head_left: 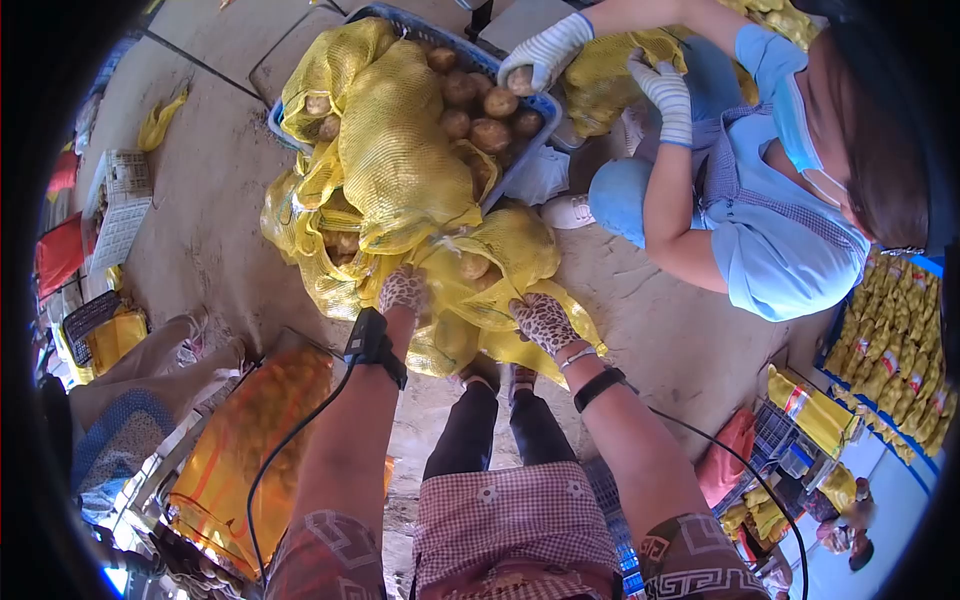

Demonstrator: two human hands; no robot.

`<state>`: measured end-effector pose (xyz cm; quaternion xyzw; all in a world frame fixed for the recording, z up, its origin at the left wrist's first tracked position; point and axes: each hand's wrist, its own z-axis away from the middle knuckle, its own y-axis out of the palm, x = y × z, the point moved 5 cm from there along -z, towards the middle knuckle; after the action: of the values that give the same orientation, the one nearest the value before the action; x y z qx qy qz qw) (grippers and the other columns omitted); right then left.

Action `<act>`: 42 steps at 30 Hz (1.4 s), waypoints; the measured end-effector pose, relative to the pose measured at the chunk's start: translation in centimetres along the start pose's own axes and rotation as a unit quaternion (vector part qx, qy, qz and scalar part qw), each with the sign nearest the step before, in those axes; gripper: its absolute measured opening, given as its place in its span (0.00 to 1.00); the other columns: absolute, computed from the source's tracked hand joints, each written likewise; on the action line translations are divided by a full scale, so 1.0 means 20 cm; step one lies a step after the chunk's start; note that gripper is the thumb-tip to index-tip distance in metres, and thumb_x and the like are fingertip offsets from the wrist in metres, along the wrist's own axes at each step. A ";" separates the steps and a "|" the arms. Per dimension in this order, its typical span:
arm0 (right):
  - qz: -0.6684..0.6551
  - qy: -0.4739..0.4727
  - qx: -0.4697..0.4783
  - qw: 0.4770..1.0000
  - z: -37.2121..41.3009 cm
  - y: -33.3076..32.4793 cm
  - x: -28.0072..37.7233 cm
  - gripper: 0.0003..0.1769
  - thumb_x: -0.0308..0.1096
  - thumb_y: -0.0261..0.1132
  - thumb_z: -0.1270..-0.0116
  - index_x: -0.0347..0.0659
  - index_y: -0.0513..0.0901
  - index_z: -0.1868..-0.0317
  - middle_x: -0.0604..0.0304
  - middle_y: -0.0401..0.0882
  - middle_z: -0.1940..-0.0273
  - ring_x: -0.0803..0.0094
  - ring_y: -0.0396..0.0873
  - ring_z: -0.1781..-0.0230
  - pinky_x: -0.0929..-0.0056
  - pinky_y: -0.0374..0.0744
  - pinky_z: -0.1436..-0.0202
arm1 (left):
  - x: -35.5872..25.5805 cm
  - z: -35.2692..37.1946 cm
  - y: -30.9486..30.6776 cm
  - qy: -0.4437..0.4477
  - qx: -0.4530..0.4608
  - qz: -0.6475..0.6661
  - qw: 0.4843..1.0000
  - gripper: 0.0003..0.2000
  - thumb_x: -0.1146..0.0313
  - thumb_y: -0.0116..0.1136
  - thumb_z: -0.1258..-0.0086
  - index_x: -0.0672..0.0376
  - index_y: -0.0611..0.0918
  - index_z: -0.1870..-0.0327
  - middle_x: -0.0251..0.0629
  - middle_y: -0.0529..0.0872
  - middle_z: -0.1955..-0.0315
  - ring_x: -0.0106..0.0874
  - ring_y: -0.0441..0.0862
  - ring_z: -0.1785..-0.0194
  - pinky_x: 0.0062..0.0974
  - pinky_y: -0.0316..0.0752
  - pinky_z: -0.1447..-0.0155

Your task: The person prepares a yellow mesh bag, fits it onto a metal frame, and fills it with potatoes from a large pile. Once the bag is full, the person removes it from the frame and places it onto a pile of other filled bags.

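Observation:
My left hand (403, 290), in a leopard-print glove, has its fingers closed on the yellow mesh; they are partly blurred. My right hand (545, 322), gloved alike, pinches the edge of a yellow mesh bag (500, 300). Potatoes (474, 266) show inside that bag, which lies on the floor at my feet. Just beyond my hands, a full mesh bag of potatoes (405, 140) leans across other filled bags (340, 240) and the blue crate. Loose potatoes (490, 135) lie in the blue crate (395, 14).
At the right, a co-worker (780, 230) in striped gloves holds a potato (520, 80) over the crate and touches another yellow bag (605, 85). An orange sack (260, 440) stands at lower left. Filled yellow bags (895, 350) are stacked at far right. Another person's legs (150, 370) show left.

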<state>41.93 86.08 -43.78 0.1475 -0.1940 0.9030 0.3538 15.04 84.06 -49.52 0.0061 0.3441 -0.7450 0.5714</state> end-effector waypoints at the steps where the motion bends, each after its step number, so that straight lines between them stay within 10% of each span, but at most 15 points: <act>1: 0.005 0.000 0.001 1.000 -0.02 0.00 0.00 0.24 0.49 0.54 0.29 0.33 0.82 0.61 0.44 0.83 0.67 0.51 0.82 0.62 0.55 0.77 0.52 | 0.03 -0.01 0.01 -0.003 0.000 0.005 1.000 0.21 0.52 0.53 0.33 0.58 0.82 0.48 0.51 0.85 0.55 0.48 0.82 0.51 0.41 0.75 0.48; 7: 0.058 -0.066 -0.011 0.996 -0.05 -0.02 -0.02 0.27 0.52 0.54 0.31 0.32 0.80 0.52 0.37 0.81 0.54 0.43 0.77 0.49 0.53 0.73 0.42 | 0.29 0.07 0.00 0.030 -0.011 0.123 0.992 0.18 0.60 0.60 0.32 0.56 0.78 0.43 0.40 0.86 0.63 0.29 0.83 0.68 0.28 0.79 0.67; 8: 0.075 -0.097 -0.029 0.992 -0.06 -0.02 -0.02 0.25 0.50 0.61 0.32 0.33 0.78 0.50 0.52 0.83 0.62 0.68 0.82 0.68 0.69 0.80 0.61 | 0.35 0.14 0.00 0.014 0.010 0.212 0.977 0.19 0.60 0.59 0.31 0.55 0.76 0.41 0.41 0.86 0.62 0.28 0.83 0.70 0.26 0.79 0.69; 11: 0.099 -0.082 -0.070 0.989 0.06 -0.04 -0.02 0.29 0.54 0.62 0.34 0.33 0.77 0.48 0.51 0.83 0.61 0.66 0.82 0.68 0.68 0.81 0.61 | 0.70 0.22 0.03 0.205 -0.050 0.058 0.976 0.20 0.60 0.58 0.31 0.56 0.75 0.39 0.42 0.86 0.62 0.28 0.83 0.70 0.26 0.78 0.70; 12: 0.226 -0.131 -0.005 0.965 0.18 -0.02 0.05 0.19 0.43 0.54 0.29 0.42 0.75 0.45 0.40 0.76 0.46 0.45 0.78 0.48 0.55 0.77 0.45 | 0.68 0.34 -0.02 0.086 -0.018 0.106 0.990 0.20 0.63 0.57 0.31 0.58 0.75 0.40 0.44 0.84 0.58 0.32 0.83 0.62 0.27 0.79 0.62; 15: 0.350 -0.221 -0.046 0.909 0.29 0.00 -0.19 0.15 0.36 0.53 0.29 0.48 0.74 0.44 0.43 0.74 0.44 0.48 0.78 0.48 0.57 0.80 0.47 | 0.75 0.68 -0.09 -0.088 0.030 0.219 0.971 0.14 0.67 0.54 0.30 0.59 0.78 0.46 0.43 0.84 0.60 0.33 0.85 0.63 0.28 0.81 0.63; 16: 0.509 -0.314 -0.073 0.798 0.33 0.02 -0.27 0.15 0.35 0.53 0.30 0.49 0.74 0.43 0.44 0.74 0.45 0.49 0.78 0.48 0.56 0.80 0.48 | 0.92 0.73 -0.04 -0.076 0.056 0.271 0.958 0.12 0.67 0.52 0.29 0.58 0.79 0.49 0.42 0.84 0.63 0.32 0.84 0.67 0.29 0.80 0.65; 17: 0.508 -0.298 -0.049 0.806 0.36 0.03 -0.40 0.17 0.35 0.52 0.31 0.49 0.74 0.43 0.47 0.76 0.47 0.51 0.79 0.49 0.56 0.80 0.50 | 1.13 0.76 0.05 -0.057 0.083 0.323 0.941 0.10 0.66 0.51 0.28 0.58 0.80 0.52 0.41 0.84 0.66 0.31 0.84 0.70 0.30 0.80 0.67; 18: 0.623 -0.273 0.027 0.733 0.40 0.07 -0.45 0.15 0.35 0.52 0.32 0.48 0.77 0.47 0.50 0.79 0.51 0.53 0.80 0.53 0.57 0.81 0.53 | 1.25 0.84 0.08 0.131 0.013 0.156 0.979 0.09 0.64 0.48 0.27 0.57 0.80 0.57 0.38 0.84 0.71 0.30 0.83 0.73 0.30 0.78 0.70; 21: 0.534 -0.263 0.060 0.801 0.76 0.01 -0.51 0.17 0.44 0.53 0.31 0.41 0.82 0.56 0.52 0.83 0.59 0.53 0.81 0.54 0.54 0.78 0.50 | 1.31 1.25 0.02 -0.138 0.060 0.342 0.928 0.14 0.61 0.50 0.27 0.62 0.80 0.53 0.41 0.86 0.66 0.29 0.83 0.72 0.29 0.77 0.73; 28: 0.486 -0.232 0.164 0.827 1.02 -0.21 -0.61 0.26 0.57 0.55 0.34 0.43 0.82 0.55 0.48 0.84 0.55 0.47 0.82 0.53 0.53 0.77 0.46 | 1.97 2.06 0.45 -0.238 0.018 0.496 0.835 0.17 0.62 0.53 0.29 0.58 0.73 0.43 0.46 0.84 0.60 0.36 0.84 0.72 0.35 0.78 0.74; 31: 0.543 -0.242 0.137 0.792 1.21 -0.28 -0.38 0.26 0.57 0.54 0.32 0.43 0.81 0.54 0.46 0.84 0.56 0.47 0.82 0.55 0.52 0.78 0.48 | 1.62 2.65 0.42 -0.294 -0.074 0.598 0.742 0.02 0.72 0.55 0.36 0.57 0.76 0.69 0.34 0.74 0.78 0.27 0.73 0.80 0.20 0.65 0.82; 35: 0.547 -0.296 0.147 0.770 1.42 -0.33 -0.03 0.24 0.55 0.53 0.31 0.43 0.80 0.53 0.44 0.84 0.57 0.47 0.82 0.55 0.52 0.78 0.49 | 1.75 2.99 0.80 -0.281 -0.083 0.627 0.722 0.08 0.69 0.53 0.33 0.57 0.73 0.56 0.39 0.79 0.69 0.30 0.78 0.73 0.27 0.72 0.75; 40: 0.625 -0.364 0.191 0.664 1.51 -0.17 0.00 0.28 0.56 0.52 0.30 0.38 0.80 0.51 0.43 0.82 0.52 0.47 0.80 0.51 0.54 0.76 0.46 | 2.02 3.14 1.38 -0.167 -0.101 0.657 0.728 0.19 0.65 0.51 0.29 0.58 0.70 0.39 0.45 0.84 0.59 0.34 0.85 0.64 0.36 0.80 0.67; 42: 0.624 -0.400 0.231 0.630 1.42 -0.06 -0.11 0.30 0.56 0.53 0.31 0.37 0.79 0.45 0.43 0.78 0.44 0.48 0.76 0.43 0.55 0.72 0.39 | 1.60 3.47 1.08 -0.038 -0.149 0.439 0.885 0.19 0.63 0.55 0.31 0.57 0.73 0.41 0.38 0.86 0.60 0.32 0.83 0.53 0.32 0.78 0.52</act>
<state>48.10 72.71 -19.42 0.4147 -0.1470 0.7759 -0.4521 49.09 18.53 -20.31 0.0430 0.3912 -0.3572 0.8471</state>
